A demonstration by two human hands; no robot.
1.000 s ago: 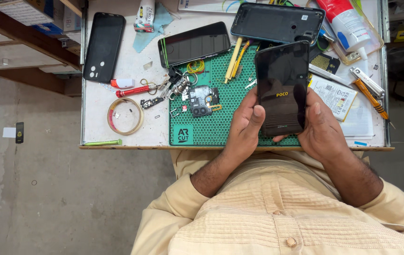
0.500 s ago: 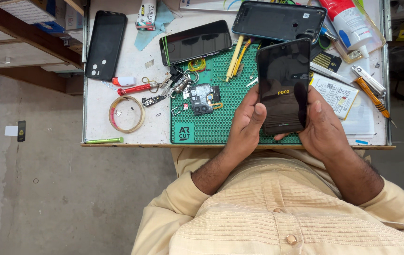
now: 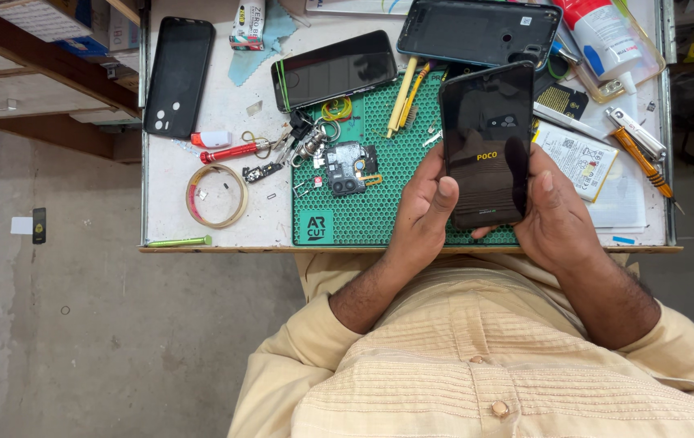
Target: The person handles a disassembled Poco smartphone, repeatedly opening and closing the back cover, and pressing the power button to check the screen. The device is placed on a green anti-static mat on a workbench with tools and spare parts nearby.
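Observation:
A black smartphone [image 3: 487, 138] with a glossy dark face is held upright over the green cutting mat [image 3: 379, 195]. My left hand [image 3: 424, 207] grips its left edge, thumb resting near the lower left corner. My right hand [image 3: 554, 211] holds the right side, thumb lying on the lower right of the face. On the mat left of the phone sits a small circuit board with camera modules [image 3: 345, 168]. Yellow plastic pry tools [image 3: 406, 101] lie at the mat's top.
The white worktable [image 3: 217, 122] carries a black phone back cover [image 3: 178, 75], a dark phone screen [image 3: 335, 69], an open phone frame [image 3: 477, 31], a tape ring [image 3: 215, 195], a red screwdriver [image 3: 229, 152], an orange-handled tool [image 3: 639, 154] and a white bottle [image 3: 603, 28].
The phone has tilted slightly more upright in my hands, and my right thumb has moved onto its face. The things on the table have not moved.

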